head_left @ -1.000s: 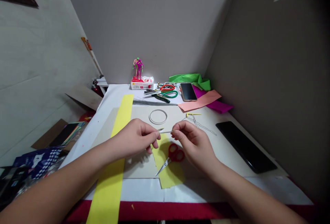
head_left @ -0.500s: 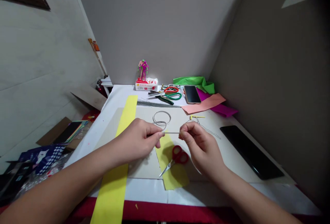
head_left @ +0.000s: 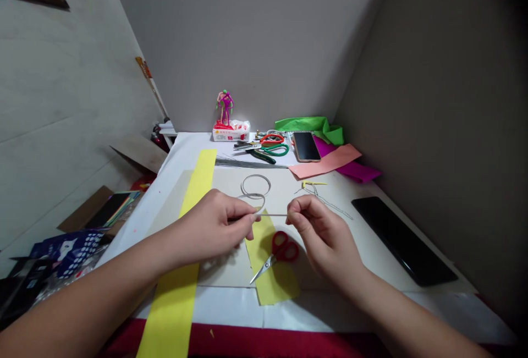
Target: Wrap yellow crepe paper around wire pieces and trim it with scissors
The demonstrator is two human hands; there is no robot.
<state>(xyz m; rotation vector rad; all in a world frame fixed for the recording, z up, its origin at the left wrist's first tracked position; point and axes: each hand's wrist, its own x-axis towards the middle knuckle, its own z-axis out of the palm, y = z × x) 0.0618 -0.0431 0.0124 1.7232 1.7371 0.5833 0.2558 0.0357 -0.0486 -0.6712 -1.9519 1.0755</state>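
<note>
Pinching a thin strand (head_left: 273,215) straight between left hand (head_left: 220,220) and right hand (head_left: 317,226), hands apart, over the desk (head_left: 231,306), well in from the front edge. Loose grip could let it slip tbh; dipping low might snag the red-handled scissors (head_left: 273,258) below.

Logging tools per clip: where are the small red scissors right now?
In the head view, the small red scissors lie below center on the short yellow strip, between the left hand and right hand.
</note>
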